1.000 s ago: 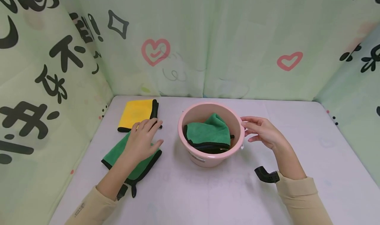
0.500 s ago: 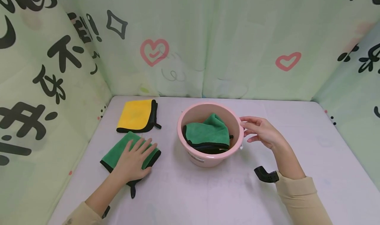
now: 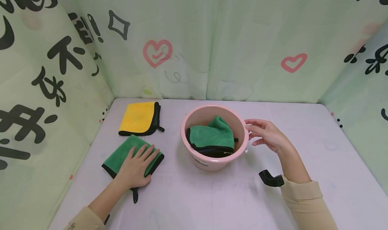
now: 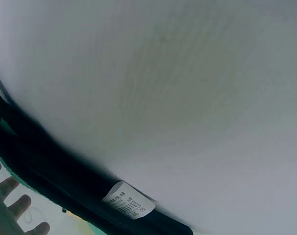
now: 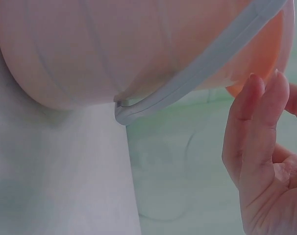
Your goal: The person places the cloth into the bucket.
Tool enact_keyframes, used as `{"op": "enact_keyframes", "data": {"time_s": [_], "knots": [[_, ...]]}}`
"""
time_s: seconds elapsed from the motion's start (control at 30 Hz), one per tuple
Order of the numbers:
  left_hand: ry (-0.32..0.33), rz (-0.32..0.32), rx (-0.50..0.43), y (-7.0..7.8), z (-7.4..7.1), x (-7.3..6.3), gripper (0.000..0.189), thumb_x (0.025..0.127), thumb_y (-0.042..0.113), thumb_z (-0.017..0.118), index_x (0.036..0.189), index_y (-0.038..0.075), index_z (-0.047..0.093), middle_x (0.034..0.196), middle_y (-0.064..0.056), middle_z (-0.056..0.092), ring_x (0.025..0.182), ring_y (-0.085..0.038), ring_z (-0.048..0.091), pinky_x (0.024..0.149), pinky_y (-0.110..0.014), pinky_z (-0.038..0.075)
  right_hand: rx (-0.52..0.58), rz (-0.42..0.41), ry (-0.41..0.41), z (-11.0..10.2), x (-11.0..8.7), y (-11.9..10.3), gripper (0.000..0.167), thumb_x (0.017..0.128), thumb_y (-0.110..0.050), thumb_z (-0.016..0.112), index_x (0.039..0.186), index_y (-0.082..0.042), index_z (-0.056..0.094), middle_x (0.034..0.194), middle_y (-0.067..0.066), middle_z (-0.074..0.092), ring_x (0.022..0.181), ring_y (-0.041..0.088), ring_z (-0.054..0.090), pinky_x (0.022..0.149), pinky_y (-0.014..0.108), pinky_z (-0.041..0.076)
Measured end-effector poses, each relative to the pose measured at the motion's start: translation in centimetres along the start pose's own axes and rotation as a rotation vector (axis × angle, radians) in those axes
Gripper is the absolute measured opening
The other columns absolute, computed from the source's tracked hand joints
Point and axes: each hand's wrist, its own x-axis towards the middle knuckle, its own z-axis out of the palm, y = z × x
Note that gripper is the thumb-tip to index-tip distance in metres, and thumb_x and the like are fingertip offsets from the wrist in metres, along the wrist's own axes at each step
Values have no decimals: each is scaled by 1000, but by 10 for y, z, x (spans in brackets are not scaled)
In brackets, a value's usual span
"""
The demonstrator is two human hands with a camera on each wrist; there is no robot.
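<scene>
My left hand (image 3: 135,169) rests flat with spread fingers on a folded green cloth (image 3: 118,157) with black edging, on the table's left side. In the left wrist view the cloth's dark edge (image 4: 65,181) carries a white tag (image 4: 130,200). My right hand (image 3: 266,134) holds the right rim of a pink bucket (image 3: 212,164) with its fingertips. The right wrist view shows those fingers (image 5: 259,127) close to the rim, beside the bucket's grey handle (image 5: 202,63). Another green cloth (image 3: 212,135) with black edging lies inside the bucket.
A folded yellow cloth (image 3: 137,117) with black edging lies behind the left green cloth. The white table (image 3: 206,203) is bounded by pale green curtains (image 3: 248,38) at the back and sides. Black wrist devices (image 3: 271,178) show at the cuffs.
My left hand has come back toward me from near the yellow cloth and down onto the green cloth, fingers spread. My right hand stays at the bucket's rim.
</scene>
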Motion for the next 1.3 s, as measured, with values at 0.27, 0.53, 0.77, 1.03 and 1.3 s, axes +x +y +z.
{"op": "enact_keyframes", "data": {"time_s": [0.27,0.53,0.77,1.03,1.3], "knots": [[-15,-32,-25,1,8,2,77,70,43,62,138,14,41,140,-9,41,127,-31,36,101,-57,27,-5,-4,2,0,0,0,55,91,-30,56,132,4,39,84,-5,63,71,10,60,59,27,55],[-21,-32,-35,-1,12,4,71,70,38,63,134,14,45,135,-10,45,122,-31,41,100,-55,30,-20,-3,9,1,-1,-1,57,91,-31,56,132,3,39,85,-5,62,73,11,60,60,27,55],[12,-1,-18,-3,16,5,65,72,36,65,130,13,48,131,-10,48,118,-30,43,98,-54,33,-24,-5,12,1,-1,-1,55,91,-31,56,132,3,40,84,-5,62,73,11,60,60,27,55],[91,46,23,-6,23,6,52,77,31,64,124,14,53,124,-10,51,112,-30,46,95,-50,36,-25,-7,14,1,-1,-1,56,91,-31,56,132,3,40,85,-5,62,73,11,60,60,28,55],[135,71,51,-8,27,8,45,78,31,67,119,15,54,117,-9,50,106,-28,47,94,-47,38,-19,-13,10,1,-1,0,55,91,-30,56,132,4,40,84,-6,63,73,10,60,60,27,55]]}}
